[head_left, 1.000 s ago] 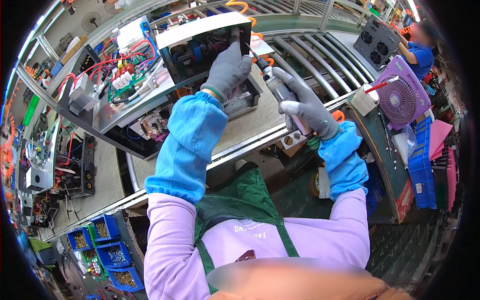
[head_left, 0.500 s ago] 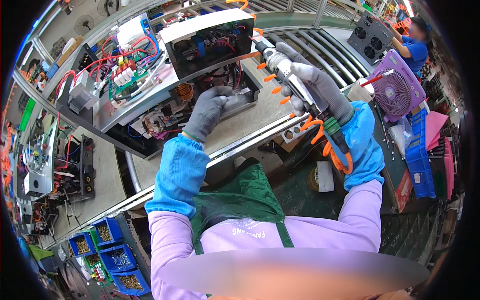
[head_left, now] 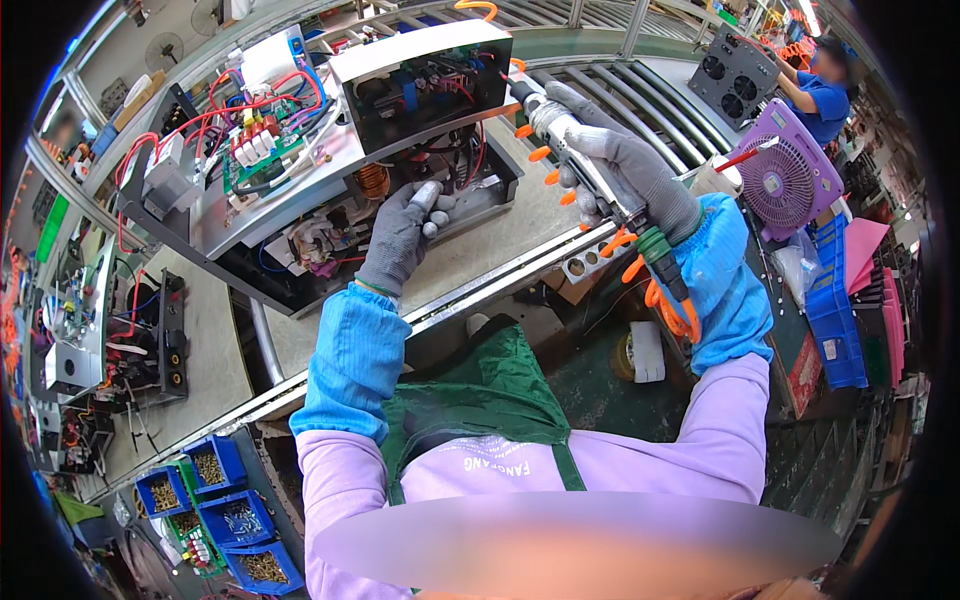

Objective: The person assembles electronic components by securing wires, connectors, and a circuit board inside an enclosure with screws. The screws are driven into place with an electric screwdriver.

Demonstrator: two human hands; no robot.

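A pneumatic screwdriver (head_left: 590, 165) with an orange coiled hose is gripped in my gloved right hand (head_left: 635, 165). Its tip points up and left, beside the right end of a black-fronted panel unit (head_left: 425, 85) with a white top. My left hand (head_left: 405, 230), in a grey glove, is closed at the near edge of the open metal chassis (head_left: 490, 195). Thumb and fingers are curled together; anything between them is too small or hidden to name. A copper coil (head_left: 372, 182) and wiring lie inside the chassis just beyond that hand.
A green circuit board (head_left: 262, 155) with red wires tops the chassis. Blue bins of screws (head_left: 236, 518) stand at lower left, near another opened unit (head_left: 90, 320). At right are a purple fan (head_left: 790, 175), a blue crate (head_left: 838, 300) and a co-worker (head_left: 825, 90). A roller conveyor (head_left: 640, 110) runs behind.
My left hand has drawn back slightly toward me and turned, its fingers now curled upward. My right hand still holds the screwdriver in nearly the same place.
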